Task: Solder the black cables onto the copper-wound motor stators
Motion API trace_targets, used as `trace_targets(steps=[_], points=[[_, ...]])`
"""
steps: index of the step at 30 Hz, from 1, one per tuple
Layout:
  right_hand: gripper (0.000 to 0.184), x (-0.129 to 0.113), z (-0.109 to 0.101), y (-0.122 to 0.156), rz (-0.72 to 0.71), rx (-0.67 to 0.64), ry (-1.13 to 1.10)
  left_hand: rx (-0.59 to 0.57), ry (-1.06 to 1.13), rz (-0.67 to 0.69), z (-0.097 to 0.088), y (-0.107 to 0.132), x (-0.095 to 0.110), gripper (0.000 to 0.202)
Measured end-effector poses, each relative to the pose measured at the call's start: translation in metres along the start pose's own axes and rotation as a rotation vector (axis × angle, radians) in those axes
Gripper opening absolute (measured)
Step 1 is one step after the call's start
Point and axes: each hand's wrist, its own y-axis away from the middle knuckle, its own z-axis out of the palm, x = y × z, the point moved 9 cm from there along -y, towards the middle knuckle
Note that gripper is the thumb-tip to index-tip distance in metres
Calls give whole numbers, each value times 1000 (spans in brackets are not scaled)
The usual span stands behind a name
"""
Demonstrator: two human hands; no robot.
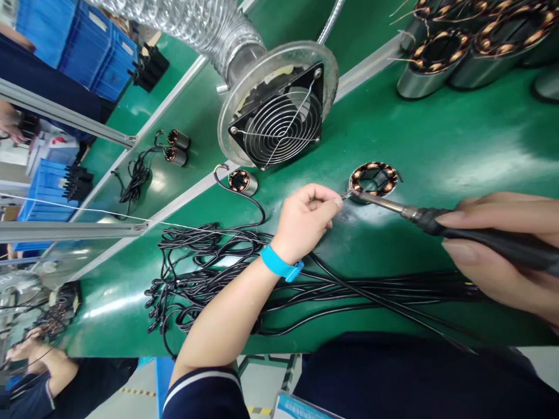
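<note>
A copper-wound stator ring (374,178) lies on the green bench. My left hand (304,221), with a blue strap (280,265) on the wrist, is closed in a pinch just left of the ring, holding something thin that I cannot make out. My right hand (502,256) grips the black handle of a soldering iron (419,216). The iron's metal tip reaches the ring's near left edge, right by my left fingertips.
A fume fan (279,119) on a ribbed silver hose stands behind the ring. Black cables (209,273) are heaped under my left forearm. More stators (441,55) stand at the back right, smaller ones (177,145) at the left. Another person's hands (30,349) work at the lower left.
</note>
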Motion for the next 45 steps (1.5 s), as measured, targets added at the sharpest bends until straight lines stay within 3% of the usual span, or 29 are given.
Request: trace_targets(steps=[3,8,10,14,18,24,30,36,39,45], points=[[22,-15,4,-6,-151,-30,13,-3,7,9,0,-1,0,17],[17,-20,5,-12,-135,-112,16,-15,17,25,0,-2,-1,19],[18,-21,-1,-13,-128,-73,16,-11,21,21,0,-2,0,19],[15,-15,8,-11,-93,-187,15,2,28,5,-1,-1,1,20],[19,-14,-1,-9,-142,-60,26,1,29,3,0,-2,1,21],[22,-22,4,-19,-132,-136,97,-14,12,19,0,-2,0,24],[47,-39,14,-43,-159,-206,201,-15,28,30,0,-2,1,20],[39,-40,31,-70,-138,-218,204,5,7,19,-2,-1,3,13],[36,-43,41,-70,-201,-195,158,19,-7,15,-3,0,5,12],[38,-37,43,-61,-169,-105,233,-38,6,-3,0,3,9,13]])
